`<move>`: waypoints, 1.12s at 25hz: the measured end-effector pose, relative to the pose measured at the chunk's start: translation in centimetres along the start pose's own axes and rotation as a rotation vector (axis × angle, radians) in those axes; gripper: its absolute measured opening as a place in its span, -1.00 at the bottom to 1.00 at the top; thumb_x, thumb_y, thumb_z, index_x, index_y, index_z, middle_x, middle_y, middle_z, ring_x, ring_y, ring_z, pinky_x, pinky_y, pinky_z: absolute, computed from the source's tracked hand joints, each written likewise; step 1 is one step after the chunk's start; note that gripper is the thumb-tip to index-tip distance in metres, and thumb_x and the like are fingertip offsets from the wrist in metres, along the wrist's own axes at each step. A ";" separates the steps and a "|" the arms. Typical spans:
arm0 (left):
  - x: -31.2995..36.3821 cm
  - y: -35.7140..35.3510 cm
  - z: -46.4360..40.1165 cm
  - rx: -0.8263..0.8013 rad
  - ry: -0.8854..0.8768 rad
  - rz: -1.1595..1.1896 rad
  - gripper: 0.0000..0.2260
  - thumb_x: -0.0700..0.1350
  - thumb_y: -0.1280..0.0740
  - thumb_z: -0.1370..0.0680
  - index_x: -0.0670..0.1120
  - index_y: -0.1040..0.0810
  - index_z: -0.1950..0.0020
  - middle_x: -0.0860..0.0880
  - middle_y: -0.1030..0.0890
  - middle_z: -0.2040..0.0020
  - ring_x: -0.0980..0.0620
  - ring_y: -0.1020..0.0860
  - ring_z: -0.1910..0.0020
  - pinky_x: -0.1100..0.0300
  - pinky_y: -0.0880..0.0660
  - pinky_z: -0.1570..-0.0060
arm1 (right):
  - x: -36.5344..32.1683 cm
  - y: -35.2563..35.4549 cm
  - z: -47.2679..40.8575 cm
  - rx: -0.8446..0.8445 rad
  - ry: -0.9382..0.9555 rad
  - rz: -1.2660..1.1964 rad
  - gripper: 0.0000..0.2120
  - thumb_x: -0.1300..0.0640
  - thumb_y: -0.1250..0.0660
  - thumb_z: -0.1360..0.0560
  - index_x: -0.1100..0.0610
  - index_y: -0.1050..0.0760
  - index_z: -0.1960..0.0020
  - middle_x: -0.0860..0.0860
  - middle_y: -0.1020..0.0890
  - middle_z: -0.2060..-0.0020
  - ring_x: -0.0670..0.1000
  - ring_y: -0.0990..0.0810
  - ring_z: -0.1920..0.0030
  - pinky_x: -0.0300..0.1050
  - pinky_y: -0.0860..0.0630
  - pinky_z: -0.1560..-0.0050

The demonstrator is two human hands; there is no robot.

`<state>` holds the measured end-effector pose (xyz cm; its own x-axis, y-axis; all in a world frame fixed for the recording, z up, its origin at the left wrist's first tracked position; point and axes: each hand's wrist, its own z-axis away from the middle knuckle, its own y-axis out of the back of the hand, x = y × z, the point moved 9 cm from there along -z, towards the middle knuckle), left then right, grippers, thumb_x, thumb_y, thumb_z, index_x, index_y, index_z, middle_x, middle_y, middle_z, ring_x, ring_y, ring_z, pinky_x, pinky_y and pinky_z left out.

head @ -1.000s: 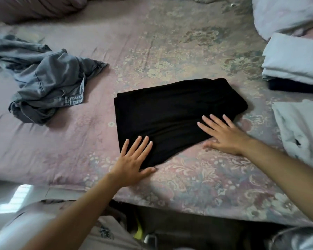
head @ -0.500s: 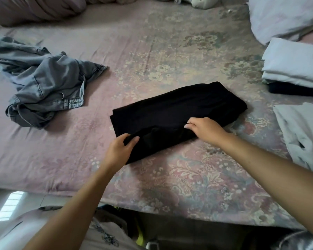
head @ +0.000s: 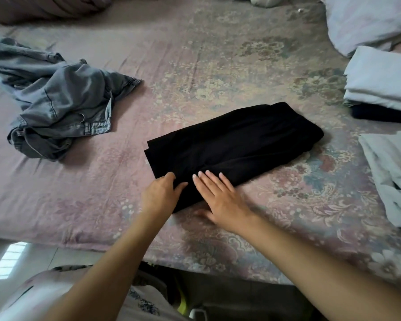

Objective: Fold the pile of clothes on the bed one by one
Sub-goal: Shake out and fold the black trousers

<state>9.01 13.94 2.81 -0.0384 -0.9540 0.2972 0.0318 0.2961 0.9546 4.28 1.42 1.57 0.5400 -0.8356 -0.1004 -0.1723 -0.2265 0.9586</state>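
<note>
While daylight fell in a bright patch on the tiled floor [head: 12, 258] at the lower left, the bed [head: 195, 66] filled nearly the whole view, covered by a faded pink sheet with a floral print that grew denser toward its near edge and right side. A bunched blanket [head: 44, 8] lay along the far left corner, and a pale pillow [head: 368, 17] sat at the far right corner.

One black garment [head: 236, 144] lay folded into a long band near the middle of the bed, slanting from the near edge up toward the right. One pair of grey jeans [head: 56, 100] lay crumpled and unfolded by the left edge, well apart from it. At the right edge stood one stack [head: 380, 84] of folded pale blue cloth over a dark piece, and nearer, one loose pale blue garment [head: 394, 177] spread flat.

The left hand [head: 160, 195] gripped the near left end of the black garment, fingers curled over the fold with the thumb on the cloth. The right hand [head: 220, 200] lay just beside it, fingers straight and slightly spread, pressing flat on the same end, with its thumb on the sheet.
</note>
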 end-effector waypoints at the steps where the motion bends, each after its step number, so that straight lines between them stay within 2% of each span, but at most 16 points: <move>1: -0.3 0.5 -0.4 0.023 -0.027 0.032 -0.71 0.06 -0.31 -0.55 -0.17 -0.48 -0.05 -0.11 -0.57 0.08 -0.15 -0.56 0.08 0.06 -0.40 0.19 | 0.9 -1.1 -0.2 -0.071 -0.083 -0.069 -0.25 -0.08 -0.46 -0.35 0.19 -0.32 -0.43 0.12 -0.43 -0.38 0.12 -0.38 -0.40 0.13 -0.23 -0.40; 3: -0.6 1.8 -2.0 0.086 -0.110 0.093 -0.67 0.00 -0.37 -0.52 -0.17 -0.48 -0.19 -0.15 -0.53 -0.11 -0.18 -0.50 -0.11 0.00 -0.38 -0.04 | 1.7 -1.6 -0.9 -0.099 -0.175 -0.181 -0.36 0.04 -0.50 -0.35 0.15 -0.41 -0.37 0.11 -0.45 -0.36 0.12 -0.38 -0.39 0.14 -0.12 -0.41; 5: -0.4 2.8 -4.2 0.118 -0.204 0.134 -0.58 -0.01 -0.32 -0.55 -0.15 -0.41 -0.35 -0.15 -0.43 -0.33 -0.18 -0.37 -0.32 -0.05 -0.27 -0.27 | 0.9 -1.0 -1.4 -0.001 -0.157 -0.098 -0.58 0.20 -0.50 -0.28 0.13 -0.58 -0.14 0.10 -0.60 -0.18 0.14 -0.55 -0.24 0.26 -0.33 -0.27; 7: 0.6 2.4 -6.6 0.050 -0.263 0.076 -0.51 0.03 -0.24 -0.59 -0.06 -0.26 -0.49 -0.11 -0.24 -0.50 -0.14 -0.18 -0.48 -0.08 -0.10 -0.41 | -0.1 -0.6 -1.4 0.059 -0.083 -0.067 -0.78 0.22 -0.30 -0.36 0.11 -0.61 0.03 0.07 -0.66 -0.05 0.13 -0.62 -0.12 0.31 -0.48 -0.11; 10: 1.9 0.9 -8.8 -0.109 -0.303 -0.048 -0.41 0.05 -0.22 -0.60 0.08 -0.01 -0.55 -0.07 -0.05 -0.56 -0.15 -0.06 -0.51 -0.14 -0.06 -0.42 | 0.3 0.3 0.1 0.030 0.146 -0.063 -0.73 0.25 -0.14 -0.37 0.13 -0.61 0.12 0.08 -0.67 -0.01 0.13 -0.63 -0.09 0.31 -0.51 -0.08; 12: 4.1 1.2 -7.3 -0.040 -0.516 -0.179 -0.34 -0.01 -0.28 -0.56 0.09 0.02 -0.55 -0.11 -0.11 -0.55 -0.19 -0.17 -0.48 -0.21 -0.18 -0.38 | 2.0 1.4 2.9 -0.066 0.359 -0.058 -0.69 0.34 -0.21 -0.30 0.15 -0.60 0.04 0.09 -0.64 -0.08 0.12 -0.57 -0.20 0.30 -0.42 -0.23; 14: 7.1 1.0 -2.7 0.116 -0.873 -0.283 -0.41 -0.02 -0.23 -0.53 0.02 -0.13 -0.53 -0.14 -0.25 -0.50 -0.21 -0.27 -0.45 -0.25 -0.22 -0.36 | 4.8 3.1 7.4 -0.177 0.479 -0.042 -0.64 0.41 -0.33 -0.34 0.12 -0.53 -0.07 0.04 -0.58 -0.20 0.07 -0.42 -0.36 0.25 -0.27 -0.37; 15: 8.2 0.0 0.1 0.118 -1.046 -0.291 -0.47 0.02 -0.17 -0.54 0.00 -0.20 -0.51 -0.14 -0.28 -0.49 -0.20 -0.26 -0.45 -0.25 -0.20 -0.37 | 6.5 4.1 9.8 -0.210 0.493 -0.018 -0.67 0.37 -0.30 -0.39 0.09 -0.50 -0.10 0.00 -0.55 -0.24 0.06 -0.35 -0.41 0.24 -0.21 -0.40; 17: 9.7 -2.7 5.8 -0.004 -1.284 -0.284 -0.43 0.24 -0.07 -0.57 -0.04 -0.28 -0.49 -0.16 -0.29 -0.48 -0.18 -0.23 -0.47 -0.23 -0.12 -0.39 | 9.4 6.5 14.4 -0.242 0.454 0.015 -0.71 0.28 -0.13 -0.50 0.05 -0.48 -0.14 -0.02 -0.49 -0.31 0.07 -0.32 -0.42 0.18 -0.17 -0.42; 19: 10.7 -5.4 10.1 -0.132 -1.364 -0.368 -0.19 0.46 0.03 -0.46 -0.07 -0.26 -0.50 -0.23 -0.27 -0.47 -0.20 -0.21 -0.47 -0.18 -0.09 -0.37 | 11.6 8.2 17.9 -0.293 0.361 0.008 -0.60 0.31 0.05 -0.53 0.05 -0.46 -0.17 0.06 -0.43 -0.37 0.09 -0.34 -0.40 0.13 -0.18 -0.41; 20: 11.3 -6.2 11.3 -0.132 -1.388 -0.407 -0.12 0.51 0.01 -0.41 -0.09 -0.23 -0.51 -0.25 -0.28 -0.46 -0.21 -0.23 -0.46 -0.16 -0.10 -0.36 | 12.3 8.7 18.9 -0.318 0.313 0.028 -0.57 0.32 0.08 -0.51 0.05 -0.45 -0.18 0.10 -0.39 -0.39 0.11 -0.32 -0.41 0.13 -0.17 -0.41; 22: 13.1 -6.9 12.4 -0.076 -1.395 -0.377 -0.07 0.46 -0.20 -0.35 -0.12 -0.18 -0.52 -0.22 -0.39 -0.39 -0.19 -0.33 -0.40 -0.13 -0.12 -0.37 | 13.3 9.1 20.4 -0.331 0.250 0.071 -0.56 0.34 0.04 -0.48 0.03 -0.43 -0.20 0.12 -0.35 -0.40 0.15 -0.26 -0.44 0.16 -0.17 -0.42; 24: 15.5 -6.6 12.5 0.004 -1.409 -0.249 -0.14 0.33 -0.31 -0.35 -0.16 -0.23 -0.48 -0.17 -0.49 -0.29 -0.14 -0.38 -0.32 -0.11 -0.18 -0.37 | 13.9 9.5 21.5 -0.363 0.176 0.029 -0.45 0.38 0.01 -0.34 0.02 -0.42 -0.22 0.10 -0.34 -0.40 0.14 -0.23 -0.46 0.16 -0.20 -0.42; 26: 17.4 -6.5 12.7 0.025 -1.427 -0.126 -0.31 0.21 -0.28 -0.40 -0.18 -0.30 -0.40 -0.17 -0.53 -0.24 -0.11 -0.39 -0.28 -0.06 -0.26 -0.34 | 14.7 9.5 22.9 -0.376 0.045 -0.147 -0.35 0.39 0.09 -0.26 0.00 -0.41 -0.23 0.04 -0.34 -0.42 0.06 -0.20 -0.49 0.11 -0.16 -0.46; 27: 17.8 -6.6 12.7 -0.001 -1.397 -0.036 -0.41 0.15 -0.26 -0.43 -0.16 -0.33 -0.35 -0.17 -0.56 -0.20 -0.08 -0.41 -0.25 -0.01 -0.33 -0.29 | 15.2 9.2 23.6 -0.388 -0.058 -0.279 -0.35 0.40 0.09 -0.29 -0.03 -0.41 -0.24 0.00 -0.35 -0.42 0.01 -0.19 -0.49 0.06 -0.13 -0.48; 28: 18.0 -6.5 12.3 -0.042 -1.305 0.088 -0.55 0.09 -0.23 -0.48 -0.11 -0.36 -0.29 -0.16 -0.59 -0.15 -0.04 -0.45 -0.20 0.04 -0.40 -0.20 | 15.8 9.1 23.8 -0.375 -0.223 -0.422 -0.45 0.36 0.01 -0.40 -0.04 -0.41 -0.26 -0.04 -0.38 -0.41 -0.03 -0.23 -0.47 0.01 -0.13 -0.48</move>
<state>-4.14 -4.56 2.20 -0.9674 -0.1774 0.1805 0.1142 0.3307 0.9368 -8.35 -25.71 2.36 0.3061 -0.8058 -0.5069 0.3432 -0.4033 0.8483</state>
